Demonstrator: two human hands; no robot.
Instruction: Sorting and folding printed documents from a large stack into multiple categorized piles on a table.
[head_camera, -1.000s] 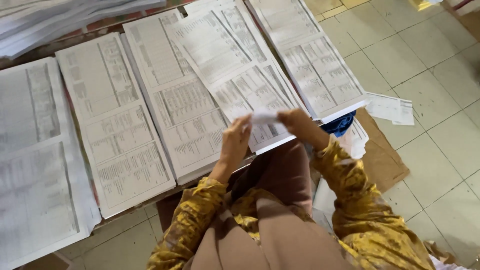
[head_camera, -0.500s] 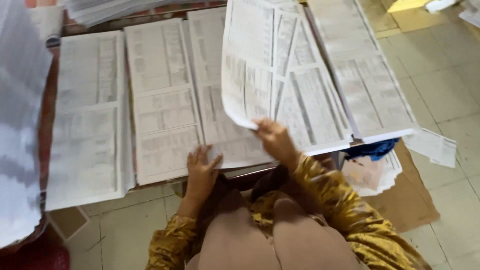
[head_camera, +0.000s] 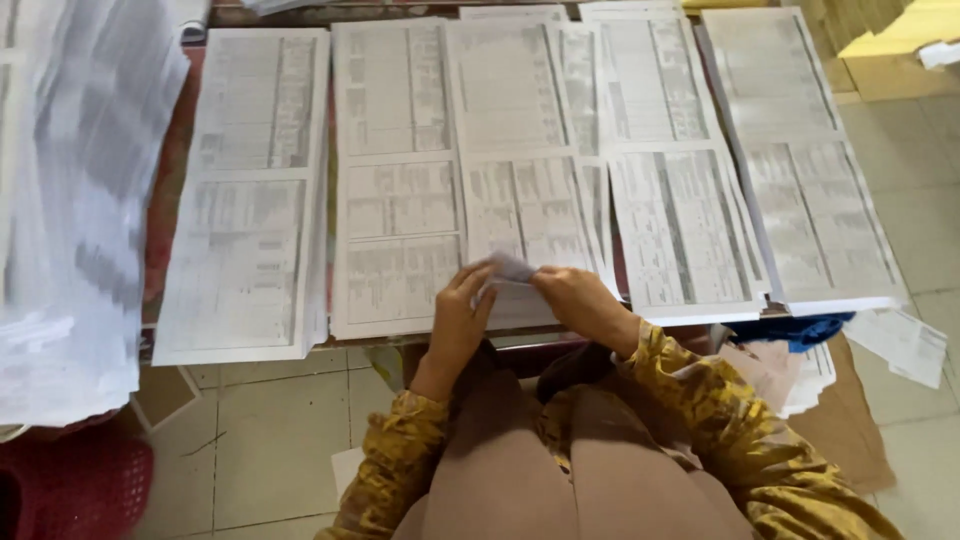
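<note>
Hands at the near edge of the middle sheet stack

L to R: a blurred pile of sheets (head_camera: 80, 200) hung at far left, then stacks of printed sheets lay side by side on the table (head_camera: 165, 190). Left hand (head_camera: 455, 320) and right hand (head_camera: 580, 305) both pinched the lifted corner of the top sheet (head_camera: 510, 268) on the middle stack (head_camera: 520, 180), fingers pressed together on it. Looked like separating one sheet; next needs a clean peel w/o dragging the one beneath.

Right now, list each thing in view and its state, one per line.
left hand: pinching the corner of the top sheet
right hand: pinching the same corner
top sheet: flat on its stack, near corner lifted
neighbouring paper stacks: flat, untouched
loose papers on the floor: lying scattered
</note>
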